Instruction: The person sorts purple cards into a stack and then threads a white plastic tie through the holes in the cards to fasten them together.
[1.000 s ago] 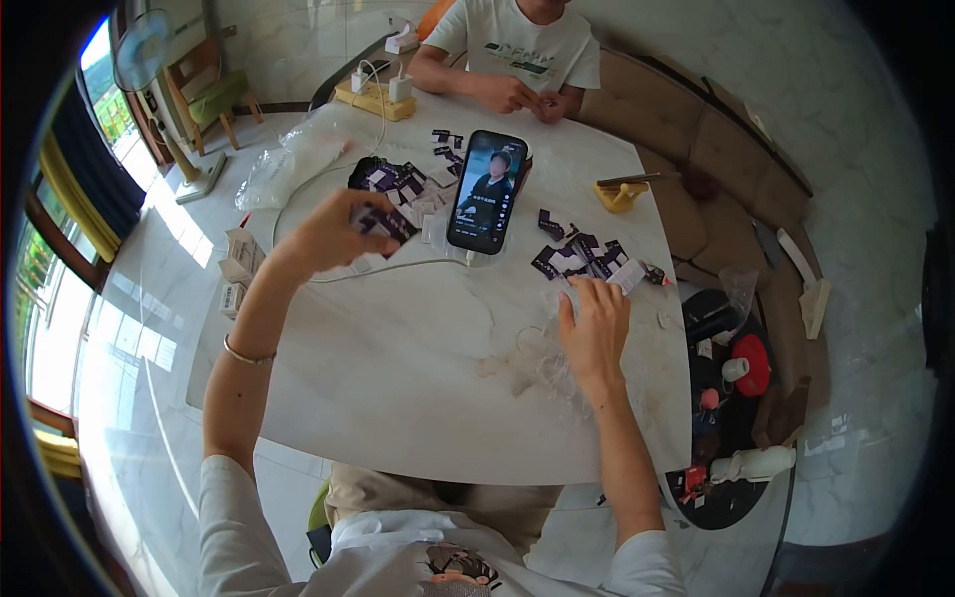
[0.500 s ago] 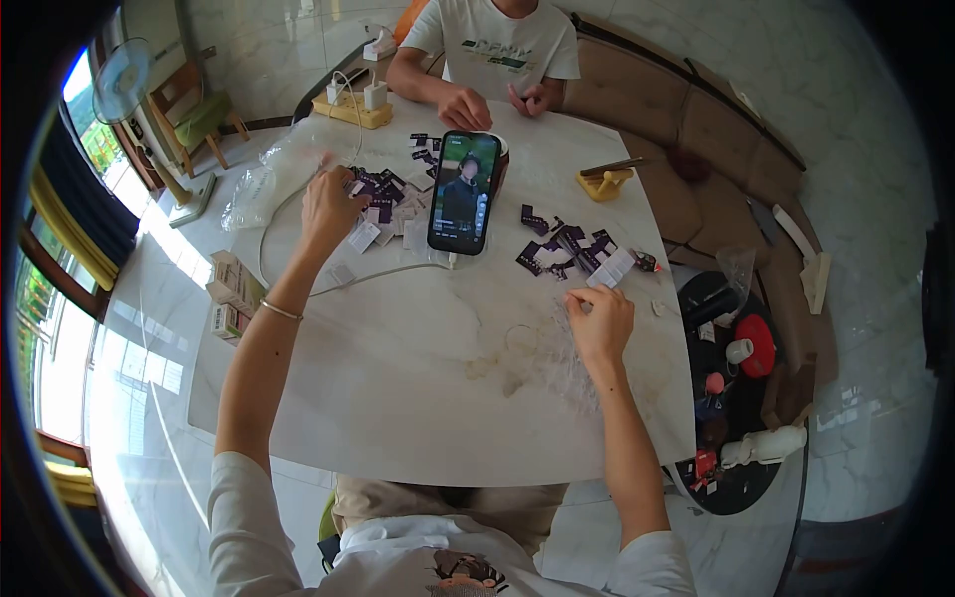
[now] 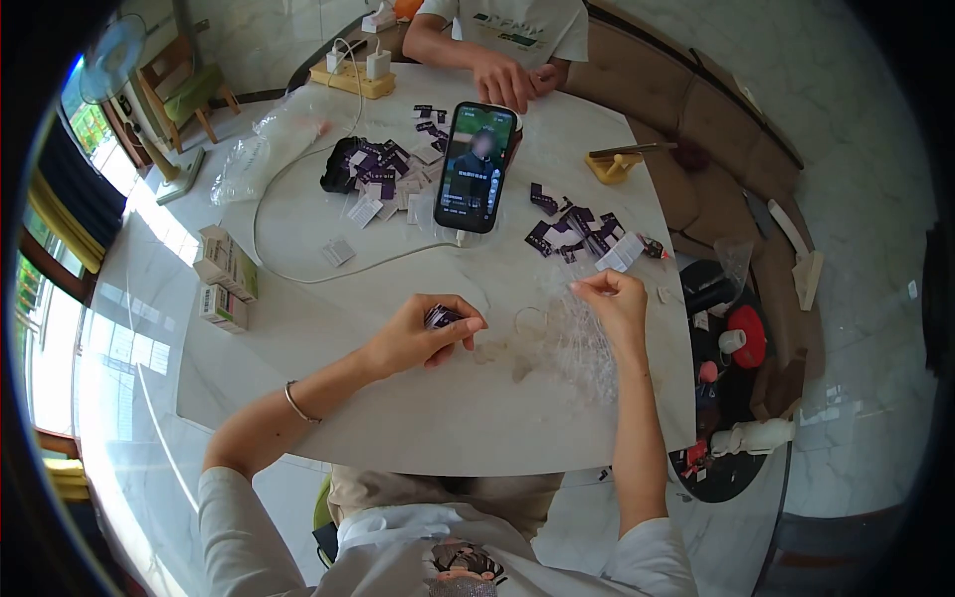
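Observation:
My left hand [image 3: 423,333] is over the near middle of the table, its fingers curled around a small purple-and-white card [image 3: 439,316], mostly covered by the fingers. My right hand [image 3: 615,298] is pinched at the thumb and index finger above a heap of clear plastic film [image 3: 582,353]; whatever sits in the pinch is too faint to make out. Beyond it lies a pile of purple-and-white cards [image 3: 597,231] with a white slip [image 3: 621,253]. A second pile of cards [image 3: 383,164] is at the far left. Between the piles, a phone [image 3: 474,169] stands upright with its screen lit.
A white cable [image 3: 298,280] runs from the phone to a yellow power strip [image 3: 353,80]. Two small boxes [image 3: 227,264] stand at the left edge. A yellow stand [image 3: 612,169] is at the right. Across the table, another person's hands [image 3: 507,82] rest near the phone.
My left hand has come back from the far-left pile to the near middle, now with a card in it. My right hand stays near the film. The other person's hands have come together.

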`<state>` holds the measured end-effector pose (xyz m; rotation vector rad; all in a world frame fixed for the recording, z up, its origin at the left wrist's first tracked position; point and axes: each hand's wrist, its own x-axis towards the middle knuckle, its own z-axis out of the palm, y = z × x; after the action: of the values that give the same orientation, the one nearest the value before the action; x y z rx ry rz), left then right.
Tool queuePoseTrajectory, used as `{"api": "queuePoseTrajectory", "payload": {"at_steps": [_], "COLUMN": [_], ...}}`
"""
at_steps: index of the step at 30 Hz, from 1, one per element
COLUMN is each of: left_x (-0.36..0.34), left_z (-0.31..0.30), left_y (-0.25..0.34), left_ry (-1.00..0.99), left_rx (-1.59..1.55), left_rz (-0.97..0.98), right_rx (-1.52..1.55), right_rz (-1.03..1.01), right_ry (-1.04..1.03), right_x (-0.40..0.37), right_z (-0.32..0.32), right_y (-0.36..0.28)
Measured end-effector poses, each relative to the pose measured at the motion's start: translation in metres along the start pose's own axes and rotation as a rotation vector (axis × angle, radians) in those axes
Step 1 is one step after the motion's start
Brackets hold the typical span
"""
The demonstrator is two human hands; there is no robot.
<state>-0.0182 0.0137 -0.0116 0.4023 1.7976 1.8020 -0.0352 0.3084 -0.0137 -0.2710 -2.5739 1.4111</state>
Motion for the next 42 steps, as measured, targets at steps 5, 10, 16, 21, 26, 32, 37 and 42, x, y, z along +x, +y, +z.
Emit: {"api": "queuePoseTrajectory", "payload": {"at_steps": [5, 10, 16, 21, 26, 32, 37, 42], "left_x": [0.002, 0.002, 0.003, 0.006, 0.004, 0.005, 0.004, 0.002], "left_z": [-0.007, -0.010, -0.015, -0.015, -0.014, -0.017, -0.012, -0.004], "left_y": [-0.015, -0.018, -0.024, -0.030, -0.027, -0.027, -0.028, -0.024], "left_ry": [-0.004, 0.000, -0.038, -0.079, -0.091, -0.104, -0.009, 0.032], "left_rx": [-0.181, -0.268, -0.464, -0.444, -0.446, -0.364, -0.164, -0.084], "left_rz": [-0.003, 0.006, -0.002, 0.012, 0.018, 0.055, 0.090, 0.053], "right_rx": [-0.006, -0.031, 0.297, 0.366, 0.407, -0.215, -0.319, -0.287], "right_rz": [-0.029, -0.233, -0.217, -0.225, -0.396, -1.021, -1.136, -1.098], "right_ry": [0.019, 0.079, 0.009, -0.009, 0.148, 0.011, -0.088, -0.084], "right_x": [0.003, 0.007, 0.004, 0.000, -0.003, -0.027, -0.036, -0.042], "right_z": [-0.004, -0.012, -0.024, -0.032, -0.031, 0.029, 0.077, 0.070], "right_y": [-0.009, -0.021, -0.034, -0.041, -0.054, -0.060, -0.051, -0.044]}}
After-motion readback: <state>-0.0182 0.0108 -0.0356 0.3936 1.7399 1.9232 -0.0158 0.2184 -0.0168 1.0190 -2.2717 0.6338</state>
